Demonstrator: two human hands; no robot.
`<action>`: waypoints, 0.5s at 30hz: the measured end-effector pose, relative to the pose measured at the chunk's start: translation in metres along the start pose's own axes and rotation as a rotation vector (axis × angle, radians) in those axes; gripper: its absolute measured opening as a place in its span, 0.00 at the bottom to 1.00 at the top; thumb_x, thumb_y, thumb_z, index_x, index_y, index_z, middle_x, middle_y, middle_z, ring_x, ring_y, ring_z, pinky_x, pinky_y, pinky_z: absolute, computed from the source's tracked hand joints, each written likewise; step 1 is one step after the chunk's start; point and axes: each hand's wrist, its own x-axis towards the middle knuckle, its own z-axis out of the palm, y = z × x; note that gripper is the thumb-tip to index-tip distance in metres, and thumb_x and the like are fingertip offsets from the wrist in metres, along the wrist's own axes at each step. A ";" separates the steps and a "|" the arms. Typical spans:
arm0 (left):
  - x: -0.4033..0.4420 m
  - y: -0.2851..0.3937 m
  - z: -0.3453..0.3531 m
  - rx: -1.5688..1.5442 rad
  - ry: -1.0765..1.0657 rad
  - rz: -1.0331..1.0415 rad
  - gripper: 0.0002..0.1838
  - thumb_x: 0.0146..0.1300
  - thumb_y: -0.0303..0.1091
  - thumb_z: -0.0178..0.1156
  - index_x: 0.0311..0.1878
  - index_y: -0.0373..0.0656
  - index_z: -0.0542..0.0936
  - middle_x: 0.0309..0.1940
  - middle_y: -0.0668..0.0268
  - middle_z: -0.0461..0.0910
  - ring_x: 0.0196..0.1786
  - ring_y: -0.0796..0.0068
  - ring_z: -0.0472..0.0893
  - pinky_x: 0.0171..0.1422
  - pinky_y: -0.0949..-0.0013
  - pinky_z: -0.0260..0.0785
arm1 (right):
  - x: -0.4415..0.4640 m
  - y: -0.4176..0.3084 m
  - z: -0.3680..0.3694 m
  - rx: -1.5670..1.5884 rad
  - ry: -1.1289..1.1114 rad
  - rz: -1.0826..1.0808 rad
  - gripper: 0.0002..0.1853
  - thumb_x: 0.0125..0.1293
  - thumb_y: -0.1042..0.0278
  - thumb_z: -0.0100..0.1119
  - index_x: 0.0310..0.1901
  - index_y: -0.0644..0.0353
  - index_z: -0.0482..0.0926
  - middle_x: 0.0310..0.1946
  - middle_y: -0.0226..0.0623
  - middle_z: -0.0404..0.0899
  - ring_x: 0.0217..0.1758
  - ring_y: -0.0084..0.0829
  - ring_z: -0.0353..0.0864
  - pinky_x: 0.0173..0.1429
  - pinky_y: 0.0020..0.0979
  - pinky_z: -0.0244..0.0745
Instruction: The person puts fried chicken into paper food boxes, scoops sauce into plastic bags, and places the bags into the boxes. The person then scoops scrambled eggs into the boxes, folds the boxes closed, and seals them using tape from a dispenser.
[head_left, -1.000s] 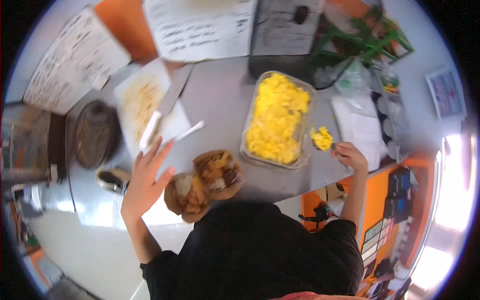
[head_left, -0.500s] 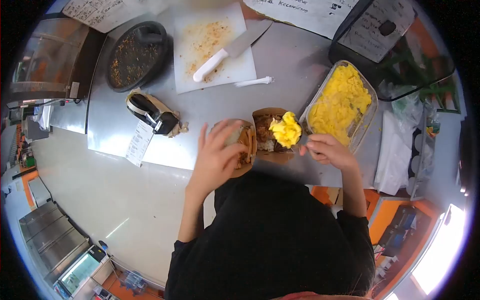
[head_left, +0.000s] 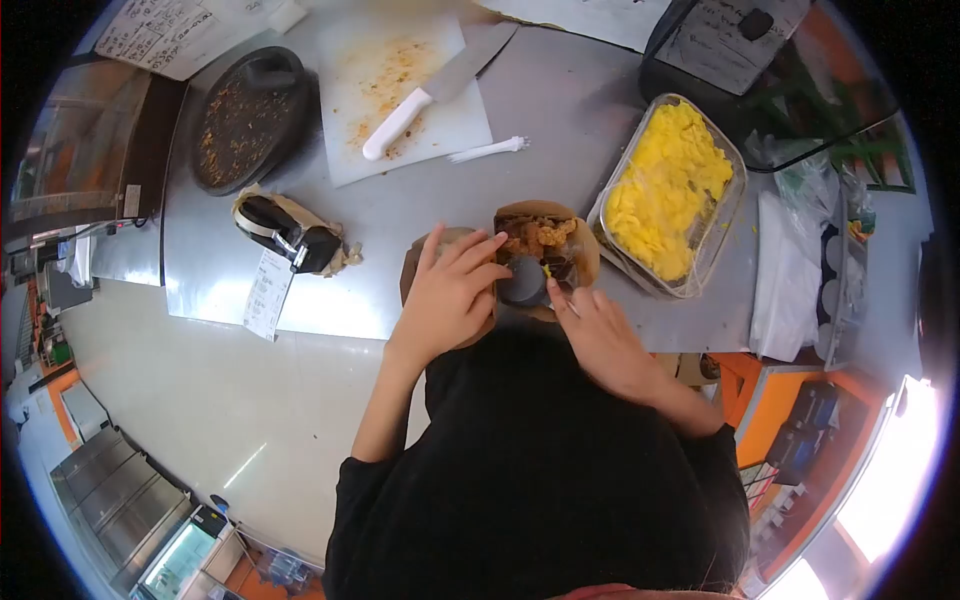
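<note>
A brown cardboard food box sits at the counter's front edge, with browned, crumbly food inside. Over its near part my right hand grips a dark spoon, bowl turned down with its rounded back up. A bit of yellow egg shows beside the bowl; what lies under it is hidden. My left hand spreads its fingers across a second cardboard section on the left, fingertips at the rim between the two. That hand covers most of this section's contents.
A clear tray of scrambled egg stands to the right. Behind are a white cutting board with a knife, white plastic sticks and a round dark pan. A tape dispenser-like object with a receipt lies left.
The spoon has moved left over the right-hand section and turned over; the heap of egg on it is no longer visible. My left hand remains over the left section. The view has shifted slightly.
</note>
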 end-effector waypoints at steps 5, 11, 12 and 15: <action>0.002 -0.001 -0.001 -0.004 0.009 -0.009 0.16 0.49 0.26 0.50 0.43 0.47 0.78 0.56 0.66 0.71 0.61 0.67 0.66 0.70 0.48 0.43 | -0.001 0.019 -0.001 0.363 -0.030 -0.016 0.29 0.57 0.80 0.41 0.63 0.65 0.57 0.37 0.48 0.66 0.43 0.43 0.68 0.48 0.37 0.66; 0.012 0.003 -0.021 0.046 -0.006 -0.011 0.19 0.49 0.25 0.50 0.46 0.48 0.77 0.54 0.67 0.71 0.59 0.67 0.67 0.69 0.48 0.44 | -0.069 0.070 -0.057 0.567 0.197 0.354 0.22 0.61 0.74 0.40 0.59 0.59 0.67 0.39 0.46 0.72 0.44 0.41 0.71 0.51 0.34 0.65; 0.018 0.005 -0.025 0.056 -0.008 -0.004 0.19 0.50 0.25 0.51 0.47 0.48 0.77 0.54 0.67 0.71 0.59 0.66 0.67 0.69 0.48 0.45 | -0.079 0.079 -0.065 0.594 0.317 0.519 0.21 0.61 0.73 0.40 0.57 0.59 0.68 0.37 0.48 0.73 0.43 0.43 0.72 0.51 0.34 0.66; 0.049 0.016 -0.033 0.084 0.000 0.128 0.17 0.51 0.26 0.51 0.47 0.47 0.76 0.54 0.67 0.71 0.58 0.65 0.68 0.68 0.49 0.48 | -0.097 0.128 -0.074 0.279 0.604 0.706 0.19 0.61 0.71 0.41 0.53 0.61 0.72 0.34 0.51 0.75 0.41 0.47 0.74 0.50 0.36 0.67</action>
